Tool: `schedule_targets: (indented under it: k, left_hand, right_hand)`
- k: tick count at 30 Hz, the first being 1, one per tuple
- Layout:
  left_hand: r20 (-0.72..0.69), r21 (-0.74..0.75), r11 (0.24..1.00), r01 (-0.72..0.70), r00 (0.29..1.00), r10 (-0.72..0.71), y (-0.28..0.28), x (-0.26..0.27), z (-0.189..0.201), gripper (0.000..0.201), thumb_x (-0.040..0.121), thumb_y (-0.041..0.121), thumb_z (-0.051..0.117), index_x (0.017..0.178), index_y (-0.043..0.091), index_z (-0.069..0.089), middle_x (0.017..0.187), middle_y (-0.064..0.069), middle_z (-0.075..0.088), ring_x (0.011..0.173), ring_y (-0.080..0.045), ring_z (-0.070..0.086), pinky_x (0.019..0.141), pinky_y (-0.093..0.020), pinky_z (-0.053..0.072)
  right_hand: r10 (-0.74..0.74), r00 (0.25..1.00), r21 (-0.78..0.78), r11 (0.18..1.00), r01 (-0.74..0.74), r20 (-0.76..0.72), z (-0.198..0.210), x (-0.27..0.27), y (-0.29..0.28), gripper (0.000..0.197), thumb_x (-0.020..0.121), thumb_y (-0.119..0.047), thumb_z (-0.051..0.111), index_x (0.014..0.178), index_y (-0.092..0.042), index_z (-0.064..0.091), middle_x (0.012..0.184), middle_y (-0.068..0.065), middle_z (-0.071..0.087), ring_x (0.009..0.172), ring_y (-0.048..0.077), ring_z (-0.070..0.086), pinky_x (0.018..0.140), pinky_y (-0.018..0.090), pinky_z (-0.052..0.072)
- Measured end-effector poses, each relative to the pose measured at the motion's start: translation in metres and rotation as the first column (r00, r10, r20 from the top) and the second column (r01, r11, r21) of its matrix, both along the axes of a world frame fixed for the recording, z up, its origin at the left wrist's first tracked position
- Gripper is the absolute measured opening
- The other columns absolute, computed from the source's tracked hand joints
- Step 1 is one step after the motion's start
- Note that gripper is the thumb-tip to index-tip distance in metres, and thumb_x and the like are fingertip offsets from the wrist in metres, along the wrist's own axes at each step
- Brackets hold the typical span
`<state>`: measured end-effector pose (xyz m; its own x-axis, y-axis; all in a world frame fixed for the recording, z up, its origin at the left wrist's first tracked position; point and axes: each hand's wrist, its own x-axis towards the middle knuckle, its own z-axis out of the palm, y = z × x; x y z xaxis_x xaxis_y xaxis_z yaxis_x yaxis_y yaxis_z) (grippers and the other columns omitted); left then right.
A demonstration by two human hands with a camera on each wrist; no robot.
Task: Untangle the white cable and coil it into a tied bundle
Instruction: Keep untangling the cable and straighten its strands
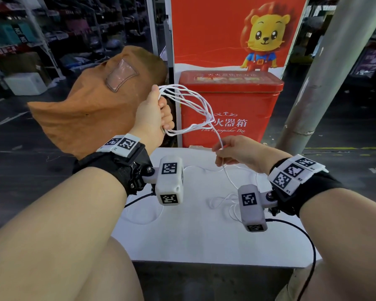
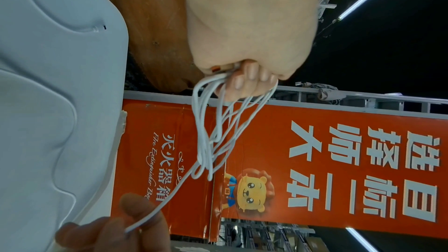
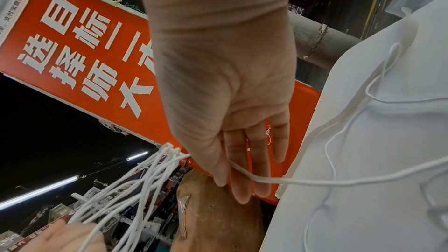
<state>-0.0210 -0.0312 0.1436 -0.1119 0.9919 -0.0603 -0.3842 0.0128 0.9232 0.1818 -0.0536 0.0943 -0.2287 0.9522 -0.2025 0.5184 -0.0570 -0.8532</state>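
My left hand is raised above the table's far left corner and grips several loops of the white cable. The loops hang out from its curled fingers. From the loops one strand runs down to my right hand, which pinches it between thumb and fingers. Below that hand the rest of the cable lies in loose curls on the white table.
A red fire extinguisher box stands just behind the table, with a red lion poster above it. A brown bag sits at the left, a grey pillar at the right. Black wrist-camera leads trail over the table.
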Motion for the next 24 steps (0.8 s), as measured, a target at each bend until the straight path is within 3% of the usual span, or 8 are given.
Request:
schedule_targets:
  k: [7, 11, 14, 16, 22, 24]
  left_hand:
    - [0.034, 0.036, 0.982, -0.186, 0.982, 0.184, 0.013, -0.011, -0.007, 0.046, 0.103, 0.039, 0.032, 0.062, 0.018, 0.031, 0.04, 0.007, 0.024, 0.033, -0.009, 0.019, 0.038, -0.019, 0.02]
    - [-0.011, 0.05, 0.991, -0.126, 0.992, 0.127, 0.015, -0.006, -0.01, 0.044, 0.104, 0.032, 0.032, 0.063, 0.018, 0.031, 0.038, 0.007, 0.025, 0.031, -0.009, 0.021, 0.038, -0.018, 0.023]
    - [-0.146, 0.076, 0.996, -0.046, 0.988, 0.057, 0.012, 0.0, -0.013, 0.039, 0.103, 0.029, 0.036, 0.066, 0.019, 0.031, 0.047, 0.004, 0.024, 0.037, -0.01, 0.021, 0.04, -0.021, 0.025]
    - [-0.226, 0.063, 0.997, 0.033, 0.974, -0.018, 0.01, 0.004, -0.015, 0.038, 0.103, 0.028, 0.037, 0.067, 0.019, 0.031, 0.055, 0.0, 0.024, 0.041, -0.011, 0.023, 0.042, -0.023, 0.027]
    - [-0.37, -0.057, 0.979, 0.198, 0.906, -0.204, 0.002, 0.015, -0.017, 0.035, 0.103, 0.028, 0.037, 0.07, 0.016, 0.037, 0.05, 0.004, 0.036, 0.036, -0.008, 0.029, 0.043, -0.022, 0.027]
    - [-0.413, -0.06, 0.975, 0.215, 0.884, -0.221, 0.0, 0.017, -0.017, 0.035, 0.103, 0.028, 0.037, 0.071, 0.015, 0.038, 0.052, 0.002, 0.038, 0.036, -0.008, 0.03, 0.041, -0.02, 0.029]
  right_hand:
    - [0.127, 0.99, -0.101, 0.988, -0.12, 0.066, -0.004, 0.002, -0.003, 0.023, 0.09, 0.002, 0.056, 0.106, -0.014, 0.058, 0.081, 0.005, 0.069, 0.082, 0.017, 0.064, 0.087, 0.031, 0.049]
    - [0.161, 0.963, 0.019, 0.985, -0.169, 0.216, 0.0, -0.006, -0.006, 0.025, 0.095, -0.001, 0.046, 0.114, -0.013, 0.056, 0.077, 0.002, 0.066, 0.064, 0.012, 0.059, 0.068, 0.026, 0.051]
    - [0.154, 0.901, 0.169, 0.956, -0.24, 0.406, 0.008, -0.014, -0.006, 0.021, 0.099, -0.01, 0.042, 0.098, -0.02, 0.06, 0.069, -0.01, 0.063, 0.049, 0.001, 0.046, 0.05, 0.014, 0.039]
    - [0.128, 0.886, 0.243, 0.935, -0.257, 0.446, 0.013, -0.019, -0.006, 0.021, 0.1, -0.014, 0.042, 0.092, -0.023, 0.06, 0.069, -0.01, 0.062, 0.042, -0.001, 0.044, 0.042, 0.01, 0.033]
    - [0.103, 0.831, 0.391, 0.846, -0.363, 0.547, 0.019, -0.025, -0.007, 0.021, 0.097, -0.024, 0.053, 0.103, -0.011, 0.068, 0.078, -0.003, 0.06, 0.07, 0.014, 0.051, 0.059, 0.026, 0.035]
    - [0.138, 0.816, 0.388, 0.827, -0.407, 0.562, 0.022, -0.028, -0.009, 0.021, 0.097, -0.023, 0.052, 0.106, -0.011, 0.067, 0.083, -0.006, 0.057, 0.077, 0.012, 0.049, 0.065, 0.024, 0.032]
